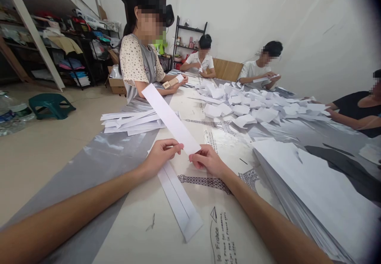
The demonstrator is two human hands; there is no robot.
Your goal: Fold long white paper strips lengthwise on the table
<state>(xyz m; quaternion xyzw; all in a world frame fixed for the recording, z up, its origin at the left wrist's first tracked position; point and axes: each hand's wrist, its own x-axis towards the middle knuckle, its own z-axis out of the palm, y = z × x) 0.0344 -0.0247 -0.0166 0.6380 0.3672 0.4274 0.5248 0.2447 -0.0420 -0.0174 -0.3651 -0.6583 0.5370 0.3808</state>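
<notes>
Paper strip (171,117): grasped at its near end by left fingers (176,149) and right fingers (196,159).
Writing (218,234): "France" is shown on the worktop (131,232), near an Eiffel Tower drawing (205,182).

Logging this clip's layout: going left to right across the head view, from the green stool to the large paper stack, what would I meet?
Green stool → pile of paper strips → left hand → right hand → large paper stack.

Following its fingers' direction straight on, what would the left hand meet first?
Besides the paper strip it holds, probably the right hand, close ahead; exact depth is unclear.
</notes>
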